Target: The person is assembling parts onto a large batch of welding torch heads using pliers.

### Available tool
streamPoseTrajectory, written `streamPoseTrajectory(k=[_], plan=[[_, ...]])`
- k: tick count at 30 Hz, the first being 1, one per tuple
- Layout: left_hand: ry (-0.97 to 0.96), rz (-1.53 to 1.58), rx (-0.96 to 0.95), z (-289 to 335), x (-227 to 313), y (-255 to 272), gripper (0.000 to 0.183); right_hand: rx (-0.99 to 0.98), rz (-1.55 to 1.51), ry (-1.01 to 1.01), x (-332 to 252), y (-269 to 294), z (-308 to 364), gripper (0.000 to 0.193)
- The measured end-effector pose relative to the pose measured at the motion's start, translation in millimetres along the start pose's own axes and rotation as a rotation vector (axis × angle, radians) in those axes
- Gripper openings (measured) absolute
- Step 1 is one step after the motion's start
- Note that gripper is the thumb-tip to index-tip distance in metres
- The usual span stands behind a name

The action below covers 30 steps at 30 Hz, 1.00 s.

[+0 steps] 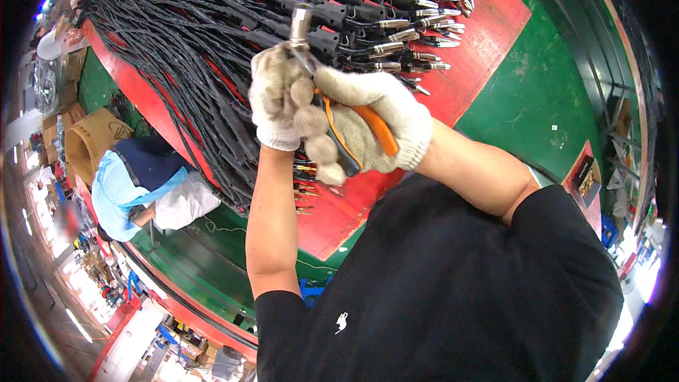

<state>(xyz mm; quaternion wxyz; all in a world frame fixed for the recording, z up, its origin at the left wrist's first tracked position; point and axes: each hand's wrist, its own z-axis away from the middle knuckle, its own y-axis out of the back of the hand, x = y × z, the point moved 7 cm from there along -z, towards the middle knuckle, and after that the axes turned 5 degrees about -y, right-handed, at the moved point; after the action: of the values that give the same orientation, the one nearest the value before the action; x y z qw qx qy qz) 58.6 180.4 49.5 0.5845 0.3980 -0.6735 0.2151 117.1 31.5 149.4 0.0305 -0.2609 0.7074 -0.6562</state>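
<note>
the red bench top (488,56) carries a big bundle of black cables (177,35) that spreads from its upper left edge toward the upper right corner, silver plug tips fanned out there. the cables look limp and light singly, heavy as a mass. the right hand (375,124), gloved, is wrapped around orange-handled pliers (353,134), handles slanting down to the right, nose up-left. the left hand (276,99), gloved, is closed on a small metal connector (301,25) held above the bundle's middle, its long axis near upright, open end up; it seems rigid and slick, best pinched low on its barrel.
</note>
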Motion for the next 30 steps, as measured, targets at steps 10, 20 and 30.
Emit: streamPoseTrajectory(k=[10,20,30], plan=[[-0.526,-0.345,-0.075,15.4,51.4,-28.3,0.049,0.217,0.483,0.089,-19.3,43.5,13.1,0.023],[-0.072,-0.001,0.057,12.7,19.3,-19.5,0.040,0.361,0.821,0.177,-36.2,71.7,8.0,0.029],[-0.397,-0.299,-0.009,8.2,36.4,-24.6,0.036,-0.033,0.113,0.048,-8.7,29.0,5.2,0.034]])
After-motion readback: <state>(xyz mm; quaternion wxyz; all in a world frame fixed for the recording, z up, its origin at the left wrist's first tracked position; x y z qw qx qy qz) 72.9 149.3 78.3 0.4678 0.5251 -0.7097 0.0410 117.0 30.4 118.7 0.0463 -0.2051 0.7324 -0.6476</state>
